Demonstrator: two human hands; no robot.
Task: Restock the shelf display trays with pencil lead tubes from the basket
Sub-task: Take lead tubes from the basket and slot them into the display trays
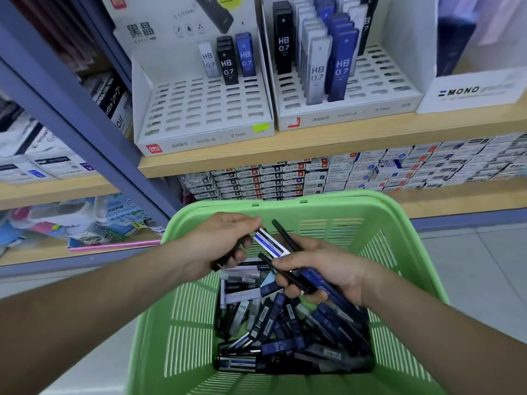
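A green plastic basket (399, 223) sits low in the view, filled with several loose pencil lead tubes (285, 332) in black, blue and white. My left hand (219, 243) hovers over the basket, its fingers curled round dark tubes and touching a white-and-blue striped tube (269, 242). My right hand (322, 269) grips a bundle of black and blue tubes (310, 280) above the pile. On the shelf above stand two white slotted display trays: the left tray (205, 115) holds few tubes at its back, the right tray (370, 81) holds rows on its left side.
A white MONO display box (470, 92) stands right of the trays on the wooden shelf (313, 149). Stacked small refill boxes (370, 172) fill the shelf below. A blue upright post (94, 126) divides off the left shelves, which hold packaged stationery. Tiled floor lies at the right.
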